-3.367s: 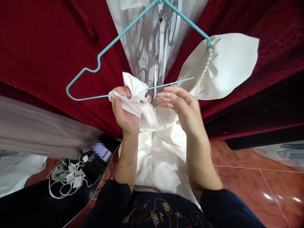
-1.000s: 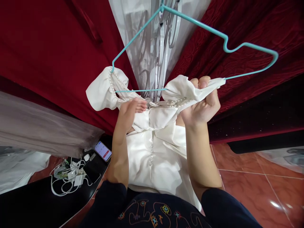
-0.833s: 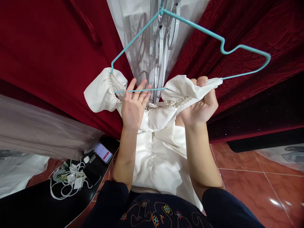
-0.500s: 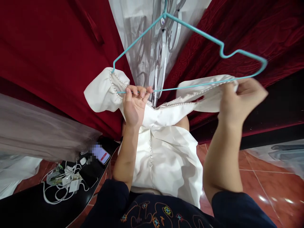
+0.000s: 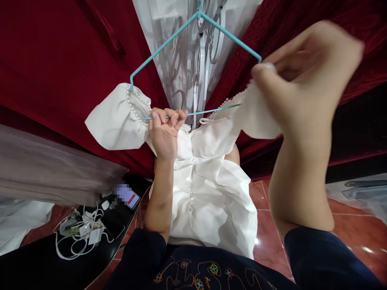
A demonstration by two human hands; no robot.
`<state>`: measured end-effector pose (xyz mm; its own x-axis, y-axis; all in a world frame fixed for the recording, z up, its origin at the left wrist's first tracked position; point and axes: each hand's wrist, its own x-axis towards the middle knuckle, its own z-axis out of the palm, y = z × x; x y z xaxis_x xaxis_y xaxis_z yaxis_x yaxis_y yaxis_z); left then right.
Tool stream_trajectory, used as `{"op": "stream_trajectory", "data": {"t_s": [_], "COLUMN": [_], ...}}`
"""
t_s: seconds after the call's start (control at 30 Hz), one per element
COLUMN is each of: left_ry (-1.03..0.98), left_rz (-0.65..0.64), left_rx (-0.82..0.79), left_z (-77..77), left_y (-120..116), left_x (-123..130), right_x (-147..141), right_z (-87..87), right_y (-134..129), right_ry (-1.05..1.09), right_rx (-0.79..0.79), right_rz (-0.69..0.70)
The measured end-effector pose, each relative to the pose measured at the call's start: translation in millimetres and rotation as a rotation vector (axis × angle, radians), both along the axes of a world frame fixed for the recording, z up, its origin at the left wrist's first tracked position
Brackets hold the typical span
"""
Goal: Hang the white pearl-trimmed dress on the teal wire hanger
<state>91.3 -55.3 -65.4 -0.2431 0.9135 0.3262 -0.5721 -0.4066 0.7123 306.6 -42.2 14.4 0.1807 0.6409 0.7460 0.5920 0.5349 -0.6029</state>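
Note:
A white dress with pearl-trimmed edges and a row of small buttons lies over my lap, its top raised on a light-blue clothes hanger. My left hand is closed round the hanger's lower bar, beside the puffed left sleeve, which hangs over that end. Up at the hanger's other end, my right hand pinches the edge of the dress's right sleeve. That hand is blurred and covers the hanger's right tip.
Dark red curtains hang on both sides of white ornate metalwork. On a black bench at lower left are a lit phone, a dark phone and tangled white cables. Red tiles cover the floor.
My right hand has risen, pulling the right sleeve up and over the hanger's right end, which was bare before. Hanger and left sleeve have shifted slightly left; my left hand keeps its grip.

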Motion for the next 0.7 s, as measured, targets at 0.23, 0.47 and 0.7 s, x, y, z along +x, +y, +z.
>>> {"op": "stream_trajectory", "data": {"t_s": [0.23,0.47,0.7], "left_ry": [0.031,0.083,0.049], "left_rz": [-0.003,0.067,0.051], "left_rx": [0.004,-0.055,-0.022], "left_z": [-0.1,1.6,0.3], "left_y": [0.8,0.7,1.4], "left_x": [-4.6,-0.8,-0.2], "right_x": [-21.4,15.9,-12.1], "right_z": [-7.4,-25.6,-24.1], "right_y": [-29.1,10.0,-4.1], "right_ry": [0.255,0.139,0.19], "right_rx": [0.023,-0.169,-0.035], "right_rz": [0.185,-0.087,0.179]}}
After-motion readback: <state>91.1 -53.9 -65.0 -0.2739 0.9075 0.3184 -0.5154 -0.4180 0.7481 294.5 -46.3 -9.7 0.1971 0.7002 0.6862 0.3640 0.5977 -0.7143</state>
